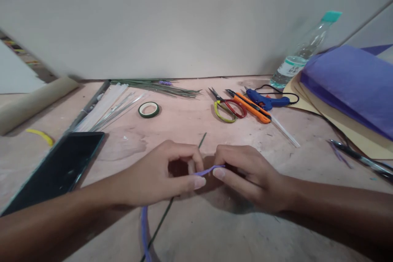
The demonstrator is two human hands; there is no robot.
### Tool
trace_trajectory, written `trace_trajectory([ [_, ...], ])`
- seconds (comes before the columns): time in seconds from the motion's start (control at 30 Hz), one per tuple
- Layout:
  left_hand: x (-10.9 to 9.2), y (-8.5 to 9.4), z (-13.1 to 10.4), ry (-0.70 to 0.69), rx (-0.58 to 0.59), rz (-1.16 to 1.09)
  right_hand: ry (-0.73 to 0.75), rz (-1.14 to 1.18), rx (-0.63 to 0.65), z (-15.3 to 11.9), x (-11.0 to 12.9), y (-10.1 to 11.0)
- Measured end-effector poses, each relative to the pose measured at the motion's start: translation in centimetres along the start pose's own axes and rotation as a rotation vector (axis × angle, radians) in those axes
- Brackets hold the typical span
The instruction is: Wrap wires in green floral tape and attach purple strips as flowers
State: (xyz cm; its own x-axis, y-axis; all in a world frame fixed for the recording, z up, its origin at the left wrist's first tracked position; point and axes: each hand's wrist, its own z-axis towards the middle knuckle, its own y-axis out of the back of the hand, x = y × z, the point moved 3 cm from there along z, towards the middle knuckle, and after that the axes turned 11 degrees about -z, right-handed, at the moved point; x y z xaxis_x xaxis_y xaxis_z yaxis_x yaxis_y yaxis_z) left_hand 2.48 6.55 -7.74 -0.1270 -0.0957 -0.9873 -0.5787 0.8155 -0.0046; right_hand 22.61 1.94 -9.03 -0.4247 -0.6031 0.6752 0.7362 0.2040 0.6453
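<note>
Left fingers (pixel 199 182) and right fingers (pixel 219 173) are pinching a purple strip (pixel 207 170); the green stem (pixel 163 217) is showing no visible wrapping.

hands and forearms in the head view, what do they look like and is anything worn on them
Both the left hand and the right hand are bare, five-fingered human hands, with no gloves and no rings in sight. The left forearm and right forearm show no sleeve, watch or bracelet, and no cables or markings can be made out.
</note>
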Motion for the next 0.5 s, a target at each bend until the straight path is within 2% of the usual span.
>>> trace_trajectory([
  [0.07,0.0,-0.7,-0.1,0.005,0.004,0.027,0.009,0.011,0.014,0.0,0.0,0.0],
  [0.17,0.3,-1.6,-0.4,0.082,0.015,-0.113,0.002,0.049,0.015,0.0,0.0,0.1],
  [0.33,0.7,-1.9,-0.8,0.111,-0.038,-0.288,0.047,0.064,-0.01,-0.3,0.4,0.5],
  [0.5,0.5,-1.6,-0.5,0.056,-0.041,-0.206,0.183,0.033,-0.09,-0.5,0.7,0.7],
])
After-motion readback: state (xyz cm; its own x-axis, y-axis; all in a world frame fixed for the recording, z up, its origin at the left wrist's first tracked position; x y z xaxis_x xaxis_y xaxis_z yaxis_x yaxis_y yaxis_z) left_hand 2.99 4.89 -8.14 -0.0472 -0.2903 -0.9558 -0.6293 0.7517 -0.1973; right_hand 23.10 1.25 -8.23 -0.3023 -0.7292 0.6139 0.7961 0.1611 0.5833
